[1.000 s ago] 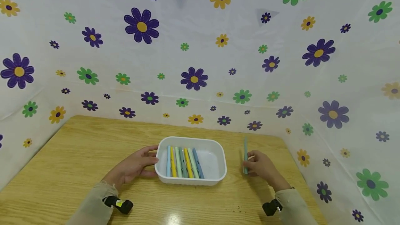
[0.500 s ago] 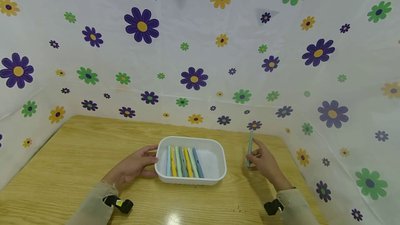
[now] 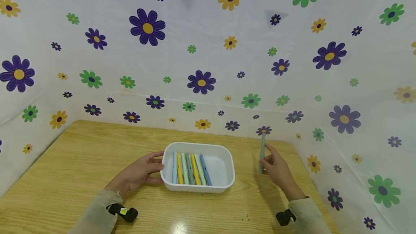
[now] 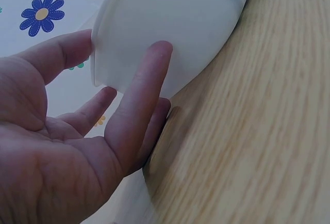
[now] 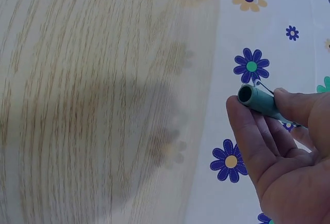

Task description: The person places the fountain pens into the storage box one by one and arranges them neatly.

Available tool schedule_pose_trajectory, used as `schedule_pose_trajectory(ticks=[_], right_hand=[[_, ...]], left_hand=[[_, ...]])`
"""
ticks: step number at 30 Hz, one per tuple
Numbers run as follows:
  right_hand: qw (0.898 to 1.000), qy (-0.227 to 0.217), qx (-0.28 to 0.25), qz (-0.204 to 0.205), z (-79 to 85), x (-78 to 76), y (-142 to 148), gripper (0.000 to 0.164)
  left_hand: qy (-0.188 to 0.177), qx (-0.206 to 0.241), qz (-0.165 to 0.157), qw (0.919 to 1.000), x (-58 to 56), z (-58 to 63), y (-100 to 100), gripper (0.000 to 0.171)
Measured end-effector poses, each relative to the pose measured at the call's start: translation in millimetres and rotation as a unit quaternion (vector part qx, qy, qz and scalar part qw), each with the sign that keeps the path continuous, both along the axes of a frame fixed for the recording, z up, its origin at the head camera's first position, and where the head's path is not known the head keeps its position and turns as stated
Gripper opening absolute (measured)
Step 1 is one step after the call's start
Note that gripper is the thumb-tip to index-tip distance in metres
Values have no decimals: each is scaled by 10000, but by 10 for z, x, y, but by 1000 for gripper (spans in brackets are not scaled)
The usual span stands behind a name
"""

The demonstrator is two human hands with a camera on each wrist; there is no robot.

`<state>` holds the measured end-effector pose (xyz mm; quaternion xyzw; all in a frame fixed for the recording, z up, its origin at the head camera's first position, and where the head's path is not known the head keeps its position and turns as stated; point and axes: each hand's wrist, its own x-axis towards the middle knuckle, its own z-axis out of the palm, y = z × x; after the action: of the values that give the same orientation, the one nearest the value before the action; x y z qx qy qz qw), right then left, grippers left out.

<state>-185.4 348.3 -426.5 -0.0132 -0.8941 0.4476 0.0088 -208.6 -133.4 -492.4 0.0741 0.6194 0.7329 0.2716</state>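
Note:
In the head view, my right hand (image 3: pixel 278 170) pinches a grey-green pen (image 3: pixel 262 151) between thumb and fingers, to the right of a white tray (image 3: pixel 224 185). The pen points upward, standing nearly upright in that view. Its hollow round end and wire clip face the camera in the right wrist view, where the thumb presses on the pen (image 5: pixel 260 100). My left hand (image 3: pixel 143 170) rests at the tray's left side. The left wrist view has its fairly straight fingers (image 4: pixel 139 100) against the outer wall of the tray (image 4: pixel 170 17), one digit touching the rim.
Several pens (image 3: pixel 190 169) in light blue, yellow, green and blue lie side by side in the tray's left part. The wooden table (image 3: pixel 113 140) ends at a white flowered cloth (image 3: pixel 201 46) behind and at both sides. Small dark specks (image 3: pixel 247 218) dot the table front.
My right hand has moved slightly right with the pen raised and turned, its upper end now farther up in view. The left hand and tray have stayed in place.

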Motion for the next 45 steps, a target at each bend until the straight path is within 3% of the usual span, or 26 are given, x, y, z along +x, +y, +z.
schedule_pose_trajectory(ticks=[23, 34, 45], right_hand=[[9994, 269, -114, -176, 102, 16, -96, 76], [9995, 240, -161, -147, 54, 27, -131, 76], [9970, 257, -724, 7, 128, 106, -367, 74]], left_hand=[[10, 47, -6, 10000, 2, -4, 8, 76], [85, 76, -87, 9999, 16, 4, 16, 76], [11, -2, 24, 10000, 6, 1, 8, 76]])
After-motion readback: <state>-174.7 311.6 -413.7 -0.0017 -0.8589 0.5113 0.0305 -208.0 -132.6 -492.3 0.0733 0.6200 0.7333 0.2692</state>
